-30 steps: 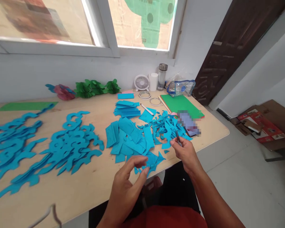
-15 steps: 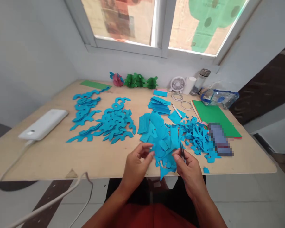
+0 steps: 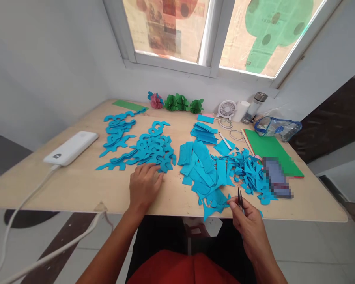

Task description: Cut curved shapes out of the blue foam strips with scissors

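My left hand (image 3: pixel 144 185) lies palm down on the table at the near edge of a heap of blue cut-out shapes (image 3: pixel 154 146), fingers spread a little. Dark pointed scissors (image 3: pixel 240 198) are in my right hand (image 3: pixel 247 217), tips upward, its fingers closed round them. Just left of the scissors is a heap of blue paper strips and pieces (image 3: pixel 202 169). Small blue scraps (image 3: pixel 248 169) are piled beyond the scissors. Another group of blue cut-outs (image 3: pixel 118 132) is at the left.
A white power bank (image 3: pixel 72 148) with a cable lies at the left. Green paper (image 3: pixel 275 152), a blurred phone-like item (image 3: pixel 276 177), a white pen (image 3: pixel 225 141) and tape rings are at the right. A fan (image 3: pixel 226 109), bottle and clear pouch stand behind.
My left hand has moved left, from beside the blue strips to the cut-out heap, and its fingers have opened and flattened. The right hand still holds the scissors; the view has shifted.
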